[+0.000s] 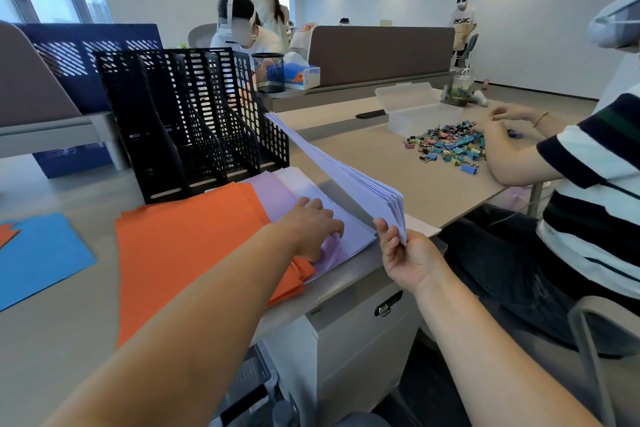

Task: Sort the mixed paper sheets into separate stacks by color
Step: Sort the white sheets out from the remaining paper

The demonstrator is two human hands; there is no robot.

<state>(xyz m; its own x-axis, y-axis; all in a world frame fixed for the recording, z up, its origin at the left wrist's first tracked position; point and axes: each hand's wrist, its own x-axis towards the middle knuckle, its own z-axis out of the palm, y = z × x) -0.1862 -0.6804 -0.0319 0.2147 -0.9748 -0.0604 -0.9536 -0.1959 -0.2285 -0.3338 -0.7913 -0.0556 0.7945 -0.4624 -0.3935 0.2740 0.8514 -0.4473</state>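
Beige counter (69,340). Black mesh file rack (194,121) upright at back. Orange sheets (194,246) fanned in middle. Blue sheets (41,253) at left, apart from orange. Lilac sheets (273,194) and white sheets (353,232) at right edge, touching orange. Adjoining counter (433,191): heap of coloured binder clips (446,146), clear plastic box (415,114) just behind.

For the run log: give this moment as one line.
left hand: rests on flat sheets | right hand: pinches lifted pale stack | orange stack: beside, left | blue sheets: far left
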